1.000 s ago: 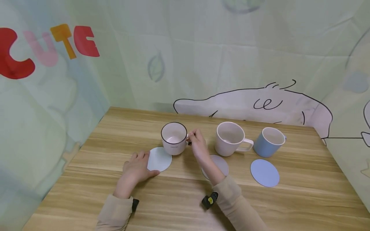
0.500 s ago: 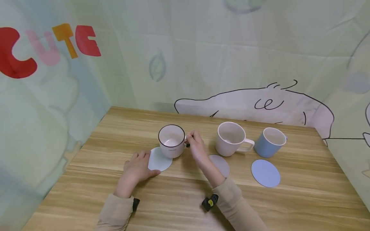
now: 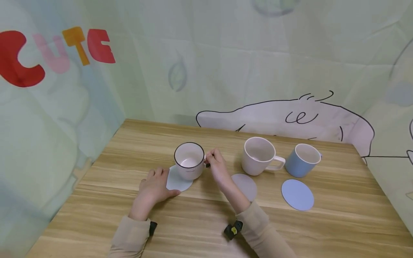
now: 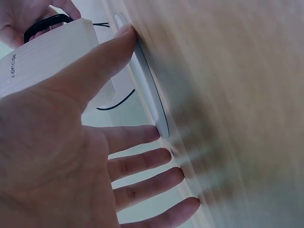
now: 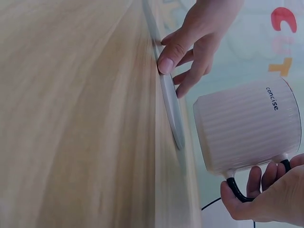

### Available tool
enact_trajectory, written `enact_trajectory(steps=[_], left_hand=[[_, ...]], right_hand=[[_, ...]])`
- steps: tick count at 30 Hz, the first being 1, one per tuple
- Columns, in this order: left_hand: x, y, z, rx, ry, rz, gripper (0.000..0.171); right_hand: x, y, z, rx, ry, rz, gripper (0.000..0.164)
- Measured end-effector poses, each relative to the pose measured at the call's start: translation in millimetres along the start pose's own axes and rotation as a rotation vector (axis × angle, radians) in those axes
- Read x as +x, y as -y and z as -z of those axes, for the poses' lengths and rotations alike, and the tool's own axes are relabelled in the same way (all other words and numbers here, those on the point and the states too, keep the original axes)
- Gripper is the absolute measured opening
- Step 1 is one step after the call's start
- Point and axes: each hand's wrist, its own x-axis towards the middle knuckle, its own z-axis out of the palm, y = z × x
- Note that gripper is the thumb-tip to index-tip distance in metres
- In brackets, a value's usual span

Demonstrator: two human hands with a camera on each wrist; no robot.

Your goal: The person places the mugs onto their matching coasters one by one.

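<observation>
A white ribbed mug with a dark rim hangs a little above a pale round coaster, partly over it in the head view. Its black-covered handle is gripped by my right hand. The word "concise" shows on the mug's wall in both wrist views, and a gap separates its base from the coaster. My left hand is spread on the table at the coaster's left side. Its thumb and index finger touch the coaster's edge, while the other fingertips reach down to the tabletop.
A larger pinkish-white mug stands right of my right hand, behind a greyish-mauve coaster partly covered by my forearm. Further right, a blue mug stands behind a blue coaster. A printed cloth hangs behind the wooden table.
My right hand has moved the white mug slightly left and toward me, further over the pale coaster. My left hand has stayed at the coaster's edge.
</observation>
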Motion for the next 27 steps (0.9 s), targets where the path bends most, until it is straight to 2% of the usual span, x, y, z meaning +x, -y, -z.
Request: enact_trajectory(steps=[22, 27], left_hand=[[0.8, -0.4, -0.6, -0.029, 0.0, 0.012, 0.092], [-0.5, 0.1, -0.8, -0.038, -0.011, 0.014, 0.091]], right_hand=[[-6.6, -3.9, -11.3, -0.043, 0.021, 0.035, 0.017], [-8.3, -6.5, -12.8, -0.052, 0.03, 0.07, 0.018]])
